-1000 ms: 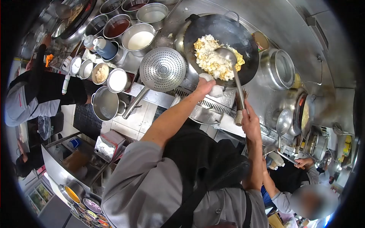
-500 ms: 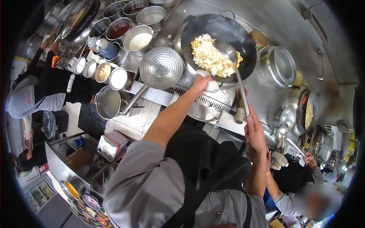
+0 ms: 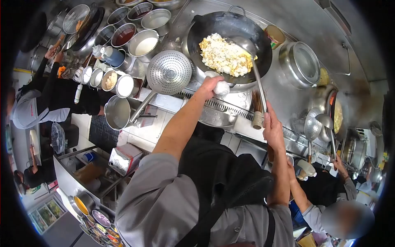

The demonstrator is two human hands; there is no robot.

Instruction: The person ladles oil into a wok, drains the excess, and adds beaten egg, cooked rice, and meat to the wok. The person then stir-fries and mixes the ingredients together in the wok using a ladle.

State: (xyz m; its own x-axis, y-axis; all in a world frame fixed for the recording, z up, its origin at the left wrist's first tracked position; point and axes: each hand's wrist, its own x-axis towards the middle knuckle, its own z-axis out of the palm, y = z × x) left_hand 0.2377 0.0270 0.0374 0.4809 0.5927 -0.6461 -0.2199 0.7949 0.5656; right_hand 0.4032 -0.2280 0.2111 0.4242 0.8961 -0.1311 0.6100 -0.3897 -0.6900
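Crossing the wok rim (image 3: pixel 263 43) — ladle (image 3: pixel 257 74), clasped in right hand (image 3: pixel 273 131); left hand (image 3: pixel 211 85) clutches cloth (image 3: pixel 222 88) at the near edge.

Three woks (image 3: pixel 230 25), perhaps three ladles (image 3: pixel 258 78)

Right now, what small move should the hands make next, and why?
Probably push the ladle leftward through the rice and egg: the right hand grips its handle, and its bowl sits at the food's right side, near a visibly yellower patch. The left hand, with a white cloth at the wok's near rim, could steady it.
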